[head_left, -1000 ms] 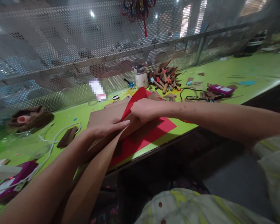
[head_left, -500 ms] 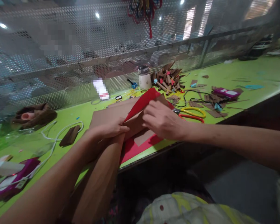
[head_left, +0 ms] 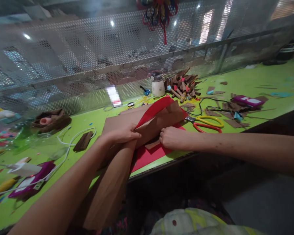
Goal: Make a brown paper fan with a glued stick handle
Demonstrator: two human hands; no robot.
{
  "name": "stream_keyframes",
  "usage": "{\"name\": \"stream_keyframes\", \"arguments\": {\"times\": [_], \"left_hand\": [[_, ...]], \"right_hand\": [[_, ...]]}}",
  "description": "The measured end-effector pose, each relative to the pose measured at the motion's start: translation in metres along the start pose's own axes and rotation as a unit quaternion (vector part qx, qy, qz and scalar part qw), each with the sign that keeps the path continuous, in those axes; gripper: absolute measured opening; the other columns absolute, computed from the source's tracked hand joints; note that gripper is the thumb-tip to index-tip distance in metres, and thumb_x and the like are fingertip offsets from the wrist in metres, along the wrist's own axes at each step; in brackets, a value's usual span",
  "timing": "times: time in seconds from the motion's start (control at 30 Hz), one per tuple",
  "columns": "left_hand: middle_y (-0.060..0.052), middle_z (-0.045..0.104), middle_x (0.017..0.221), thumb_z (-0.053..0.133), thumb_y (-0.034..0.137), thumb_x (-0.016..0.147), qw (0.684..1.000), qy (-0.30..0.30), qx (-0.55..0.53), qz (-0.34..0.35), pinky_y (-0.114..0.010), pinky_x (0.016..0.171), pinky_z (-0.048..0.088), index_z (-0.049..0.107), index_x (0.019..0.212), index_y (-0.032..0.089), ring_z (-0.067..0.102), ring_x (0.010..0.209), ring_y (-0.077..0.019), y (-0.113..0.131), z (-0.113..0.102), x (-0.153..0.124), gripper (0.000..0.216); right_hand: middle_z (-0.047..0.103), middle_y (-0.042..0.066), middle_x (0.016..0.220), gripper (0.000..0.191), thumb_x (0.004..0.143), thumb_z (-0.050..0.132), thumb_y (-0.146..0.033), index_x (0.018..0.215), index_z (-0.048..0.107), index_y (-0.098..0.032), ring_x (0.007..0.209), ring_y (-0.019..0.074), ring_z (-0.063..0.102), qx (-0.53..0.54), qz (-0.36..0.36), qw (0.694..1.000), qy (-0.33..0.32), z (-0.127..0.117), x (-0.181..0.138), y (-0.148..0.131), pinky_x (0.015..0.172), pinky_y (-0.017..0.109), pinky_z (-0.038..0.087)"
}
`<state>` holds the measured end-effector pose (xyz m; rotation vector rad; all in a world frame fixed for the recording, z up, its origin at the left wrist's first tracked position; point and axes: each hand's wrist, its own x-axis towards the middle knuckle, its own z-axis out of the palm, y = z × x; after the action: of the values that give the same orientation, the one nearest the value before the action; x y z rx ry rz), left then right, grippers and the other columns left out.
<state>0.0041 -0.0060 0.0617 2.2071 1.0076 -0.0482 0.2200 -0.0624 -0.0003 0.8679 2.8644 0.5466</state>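
My left hand [head_left: 124, 133] is closed on a long sheet of brown paper [head_left: 112, 186], its thumb on top where the folds meet. From there the paper hangs over the table's front edge. A red sheet [head_left: 159, 109] rises in a curve behind an upright brown fold, and a red sheet [head_left: 147, 158] also lies flat beneath, near the edge. My right hand [head_left: 176, 138] is curled low at the front, its fingers closed at a narrow brown paper flap [head_left: 153, 144]. Scissors [head_left: 208, 123] with one yellow and one red handle lie just beyond my right wrist.
A white bottle [head_left: 158, 85] stands by the perforated screen [head_left: 88, 58], beside a heap of brown paper rolls [head_left: 183, 85]. Purple boxes [head_left: 248, 101], a white cable [head_left: 70, 148] and paper scraps lie on the green table [head_left: 267, 81]. A brown pouch [head_left: 52, 120] sits left.
My right hand has come down from the upper brown fold to the low flap near the table's edge. My left hand keeps its hold. The whole view has shifted slightly.
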Motion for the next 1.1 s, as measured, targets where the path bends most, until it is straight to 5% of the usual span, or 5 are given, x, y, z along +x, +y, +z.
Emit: {"name": "stream_keyframes", "arguments": {"times": [0.3, 0.53, 0.8, 0.9, 1.1], "left_hand": [[-0.003, 0.066, 0.100, 0.051, 0.035, 0.073, 0.998, 0.005, 0.056, -0.023, -0.028, 0.077, 0.046, 0.061, 0.107, 0.012, 0.058, 0.089, -0.0224, 0.004, 0.010, -0.001, 0.043], [-0.009, 0.046, 0.135, 0.052, 0.057, 0.076, 0.990, -0.016, 0.125, 0.059, -0.037, 0.101, 0.034, 0.060, 0.113, 0.018, 0.043, 0.121, -0.0281, 0.012, 0.028, -0.008, 0.054], [-0.008, 0.043, 0.140, 0.055, 0.047, 0.079, 0.993, 0.029, 0.090, 0.065, -0.035, 0.100, 0.037, 0.034, 0.138, 0.022, 0.045, 0.122, -0.0240, -0.002, 0.038, -0.017, 0.067], [-0.007, 0.049, 0.136, 0.054, 0.028, 0.080, 0.991, 0.078, 0.086, 0.060, -0.035, 0.100, 0.037, 0.029, 0.140, 0.024, 0.049, 0.119, -0.0213, -0.017, 0.044, -0.015, 0.065], [-0.010, 0.052, 0.131, 0.053, 0.033, 0.082, 0.979, 0.151, 0.125, 0.063, -0.035, 0.097, 0.040, 0.036, 0.136, 0.019, 0.052, 0.114, -0.0227, -0.037, 0.048, -0.016, 0.059]], "right_hand": [[0.066, 0.017, 0.089, 0.023, 0.088, 0.042, -0.008, 0.096, 0.064, -0.006, 0.086, 0.0236, 0.056, 0.066, 0.036, 0.983, 0.169, 0.006, -0.069, -0.038, 0.077, 0.040, 0.045], [0.068, 0.013, 0.098, 0.024, 0.085, 0.044, -0.006, 0.103, 0.060, -0.011, 0.092, 0.0216, 0.059, 0.127, 0.082, 0.936, 0.317, -0.019, -0.099, -0.066, 0.081, 0.038, 0.048], [0.068, 0.002, 0.072, 0.009, 0.080, 0.064, -0.026, 0.083, 0.068, -0.018, 0.061, 0.0138, 0.061, 0.175, 0.432, 0.756, 0.460, -0.082, -0.108, -0.010, 0.053, 0.024, 0.047], [0.070, 0.004, 0.088, 0.015, 0.081, 0.063, -0.025, 0.094, 0.068, -0.020, 0.080, 0.0188, 0.065, 0.264, 0.380, 0.739, 0.490, -0.072, -0.088, 0.009, 0.072, 0.031, 0.051], [0.068, 0.007, 0.097, 0.017, 0.081, 0.058, -0.015, 0.097, 0.064, -0.019, 0.091, 0.0195, 0.062, 0.392, 0.148, 0.799, 0.432, -0.026, -0.033, -0.010, 0.080, 0.036, 0.051]]}}
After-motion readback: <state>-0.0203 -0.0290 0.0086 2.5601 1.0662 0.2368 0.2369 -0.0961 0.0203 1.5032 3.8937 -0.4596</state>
